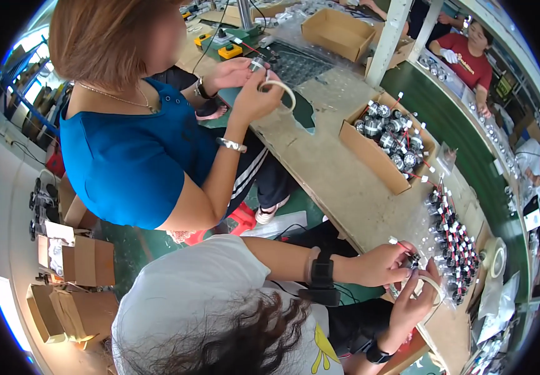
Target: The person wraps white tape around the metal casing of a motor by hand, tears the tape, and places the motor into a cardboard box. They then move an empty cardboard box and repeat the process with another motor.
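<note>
Dark hair (251,334) is spread over a white shirt (179,300), on the near side of the parts carton (370,156). Nearer than that carton, a small dark part with a red wire (412,259) is pinched by the left hand (380,265); a pale ring (440,292) is held in the curled right hand (409,306), though whether the part is also gripped there cannot be told. Wired parts (454,247) are ranked to the carton's near right. Left of the carton, a metallic part (257,64) is grasped by a co-worker's hands (256,97).
</note>
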A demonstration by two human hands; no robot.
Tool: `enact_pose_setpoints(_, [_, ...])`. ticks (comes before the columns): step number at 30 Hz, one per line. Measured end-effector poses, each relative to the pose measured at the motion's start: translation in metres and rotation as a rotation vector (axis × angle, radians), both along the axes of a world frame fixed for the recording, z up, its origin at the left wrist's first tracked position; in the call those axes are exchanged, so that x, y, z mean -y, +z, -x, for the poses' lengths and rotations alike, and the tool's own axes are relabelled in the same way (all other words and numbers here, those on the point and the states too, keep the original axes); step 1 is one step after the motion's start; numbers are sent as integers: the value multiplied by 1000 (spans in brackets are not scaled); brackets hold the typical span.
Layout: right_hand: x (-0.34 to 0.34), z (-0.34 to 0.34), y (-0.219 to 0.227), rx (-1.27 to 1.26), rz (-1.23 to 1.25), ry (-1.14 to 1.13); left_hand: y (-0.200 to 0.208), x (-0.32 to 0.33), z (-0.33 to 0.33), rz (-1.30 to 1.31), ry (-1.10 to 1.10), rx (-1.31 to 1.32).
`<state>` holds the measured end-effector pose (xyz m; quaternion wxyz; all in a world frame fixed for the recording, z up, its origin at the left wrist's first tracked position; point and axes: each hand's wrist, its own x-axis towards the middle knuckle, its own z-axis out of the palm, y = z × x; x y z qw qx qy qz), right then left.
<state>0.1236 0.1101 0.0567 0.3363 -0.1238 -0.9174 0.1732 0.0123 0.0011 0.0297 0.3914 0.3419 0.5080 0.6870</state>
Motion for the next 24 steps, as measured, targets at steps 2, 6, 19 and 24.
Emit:
enact_pose_setpoints(2, [0, 1, -2, 0, 3, 1, -13, -8, -1, -50, 30, -39])
enact_pose_setpoints(6, [2, 2, -4, -5, 3, -15, -16, -8, 2, -76, 49, -154])
enact_pose_setpoints(19, [-3, -10, 2, 47, -53, -26, -10, -12, -2, -112, -166, 203])
enact_pose_setpoints(24, [-5, -13, 1, 16, -55, -12, -10, -17, -3, -86, -177, 220])
